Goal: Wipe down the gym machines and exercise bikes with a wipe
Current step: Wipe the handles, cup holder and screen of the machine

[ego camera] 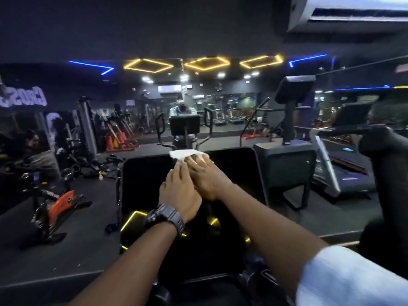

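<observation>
Both hands, the left hand [180,193] with fingers flat and the right hand [207,180] overlapping beside it, press a white wipe [186,153] against the top edge of the machine's dark console screen [141,180], apparently doubling pressure for wiping.

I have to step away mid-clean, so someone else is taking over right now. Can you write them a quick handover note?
Left hand, with a wristwatch, lies flat, fingers on the white wipe.
Right hand lies beside it, fingers pressing the same wipe.
The wipe sits at the top edge of the machine's dark console screen.
Done so far: cannot tell how much of the screen is wiped.
Left: the orange exercise bike at left and the treadmill at right.
</observation>
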Demonstrator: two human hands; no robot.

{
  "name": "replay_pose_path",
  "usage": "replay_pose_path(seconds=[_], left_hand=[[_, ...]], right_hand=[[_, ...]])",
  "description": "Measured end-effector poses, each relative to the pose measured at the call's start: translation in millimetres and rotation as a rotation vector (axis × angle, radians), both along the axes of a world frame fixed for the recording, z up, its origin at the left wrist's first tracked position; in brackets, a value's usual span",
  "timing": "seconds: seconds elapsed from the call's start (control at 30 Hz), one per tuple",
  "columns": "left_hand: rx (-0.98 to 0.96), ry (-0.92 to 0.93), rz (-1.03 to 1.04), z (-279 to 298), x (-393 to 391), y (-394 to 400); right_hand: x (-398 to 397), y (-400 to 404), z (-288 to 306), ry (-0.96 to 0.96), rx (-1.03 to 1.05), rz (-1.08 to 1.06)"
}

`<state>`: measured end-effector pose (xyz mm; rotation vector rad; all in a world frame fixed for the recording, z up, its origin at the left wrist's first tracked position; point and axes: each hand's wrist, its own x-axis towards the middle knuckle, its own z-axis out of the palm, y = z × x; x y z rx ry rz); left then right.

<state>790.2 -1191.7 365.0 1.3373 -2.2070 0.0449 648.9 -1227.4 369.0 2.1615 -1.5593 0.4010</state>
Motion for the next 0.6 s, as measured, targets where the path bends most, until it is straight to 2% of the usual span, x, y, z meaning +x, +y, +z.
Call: replay_pose_path(seconds=[0.07, 0.13, 0.2, 0.27, 0.33, 0.4, 0.5, 0.6], left_hand=[[0.007, 0.004, 0.014, -10, -5, 5], [-0.01, -0.019, 0.001, -15, -3, 6], [-0.021, -0.05, -0.021, -15, -2, 4], [-0.035, -0.073, -0.034, -13, -4, 0], [-0.056, -0.082, -0.04, -11, -10, -2], [-0.071, -0.079, -0.064, -10, -15, -1], [-0.072, -0.096, -0.112, -12, -19, 4], [-0.039, -0.119, -0.137, -15, -16, 8]], right_hand=[[-31, 13, -8, -0.108, -0.081, -0.122], [-70, 29, -23, -0.336, -0.158, -0.372], [-80, 42, -26, -0.49, -0.117, -0.536], [-61, 32, -18, -0.449, -0.139, -0.436], [-39, 21, -13, -0.24, -0.067, -0.229], [-43, 20, -8, -0.141, -0.052, -0.184], [-82, 34, -13, -0.371, -0.104, -0.406], [-90, 64, -38, -0.599, -0.017, -0.33]])
